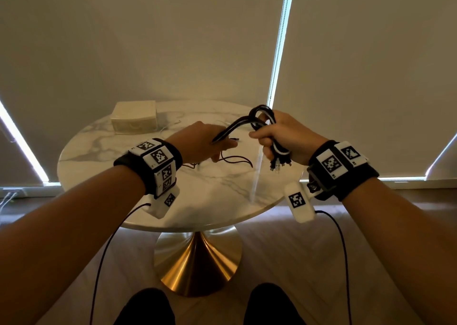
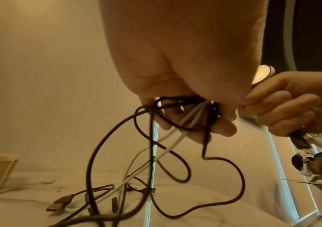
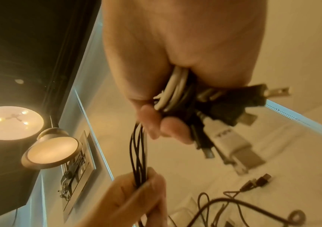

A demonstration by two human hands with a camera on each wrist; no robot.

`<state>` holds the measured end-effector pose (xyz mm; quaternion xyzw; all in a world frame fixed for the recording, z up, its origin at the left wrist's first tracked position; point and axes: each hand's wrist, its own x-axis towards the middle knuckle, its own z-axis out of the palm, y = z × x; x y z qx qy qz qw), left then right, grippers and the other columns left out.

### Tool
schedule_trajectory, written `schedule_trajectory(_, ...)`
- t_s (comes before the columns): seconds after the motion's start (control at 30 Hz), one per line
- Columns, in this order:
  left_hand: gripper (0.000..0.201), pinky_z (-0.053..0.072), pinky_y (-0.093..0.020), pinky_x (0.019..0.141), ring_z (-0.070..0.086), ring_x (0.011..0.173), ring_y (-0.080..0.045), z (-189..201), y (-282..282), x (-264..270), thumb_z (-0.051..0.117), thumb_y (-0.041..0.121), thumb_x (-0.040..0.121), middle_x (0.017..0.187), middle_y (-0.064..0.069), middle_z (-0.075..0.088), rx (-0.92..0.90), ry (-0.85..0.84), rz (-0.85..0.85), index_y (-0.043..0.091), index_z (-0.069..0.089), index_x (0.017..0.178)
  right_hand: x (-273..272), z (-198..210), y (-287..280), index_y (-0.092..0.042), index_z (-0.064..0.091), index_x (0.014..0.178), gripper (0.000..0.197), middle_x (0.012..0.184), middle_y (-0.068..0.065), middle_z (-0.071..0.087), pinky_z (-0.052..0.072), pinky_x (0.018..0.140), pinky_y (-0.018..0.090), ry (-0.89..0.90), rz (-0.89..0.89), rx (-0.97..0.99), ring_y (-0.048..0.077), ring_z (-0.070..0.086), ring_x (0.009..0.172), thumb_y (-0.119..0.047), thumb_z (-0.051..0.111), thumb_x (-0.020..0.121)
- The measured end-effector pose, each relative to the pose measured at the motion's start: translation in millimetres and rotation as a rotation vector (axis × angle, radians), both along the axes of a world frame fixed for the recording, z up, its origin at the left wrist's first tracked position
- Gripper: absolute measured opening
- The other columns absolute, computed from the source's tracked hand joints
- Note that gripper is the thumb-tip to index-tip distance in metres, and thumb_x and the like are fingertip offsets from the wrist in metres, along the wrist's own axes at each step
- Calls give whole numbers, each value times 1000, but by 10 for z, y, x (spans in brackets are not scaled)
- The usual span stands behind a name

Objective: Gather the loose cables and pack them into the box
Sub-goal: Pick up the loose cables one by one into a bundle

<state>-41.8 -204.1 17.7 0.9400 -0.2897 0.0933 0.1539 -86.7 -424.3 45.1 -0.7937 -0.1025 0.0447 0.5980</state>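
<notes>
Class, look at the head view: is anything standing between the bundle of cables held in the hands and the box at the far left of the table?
Nothing visible blocks it. The cable bundle is held above the table by the right hand and left hand; only bare marble and a thin white cable lie before the box. Whether it is open is unclear.

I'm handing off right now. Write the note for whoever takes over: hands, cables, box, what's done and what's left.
Right hand: grips the cable bundle, black and white leads looped above the fist, plugs hanging below.
Left hand: holds the strands running out of that bundle; their tails trail down to the table.
Loose cables: several, black and white, lie on the marble under the left hand.
Box: at the table's far left. Whether it is open or holds anything cannot be told.
Done: part of the cables gathered.
Left: gather the trailing ends, pick up the rest, pack everything.
</notes>
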Motion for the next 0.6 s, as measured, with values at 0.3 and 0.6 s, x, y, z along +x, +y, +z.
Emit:
schedule_trajectory(0.3,43,54,-30,75,66,74,-5,-77,94,164,50,68,86,76,14,70,-133,11,-91,30,71,85,35,67,-219,-20,41,82,31,53,-2,29,33,43,28,-18,15,329,13,30,39,1,60,96)
schedule_trajectory(0.6,44,34,-26,67,51,59,-8,-35,165,196,40,64,92,58,13,53,67,-184,66,28,60,76,55,-19,-323,-18,50,82,28,53,3,27,30,43,27,-56,3,77,15,25,38,-4,74,88)
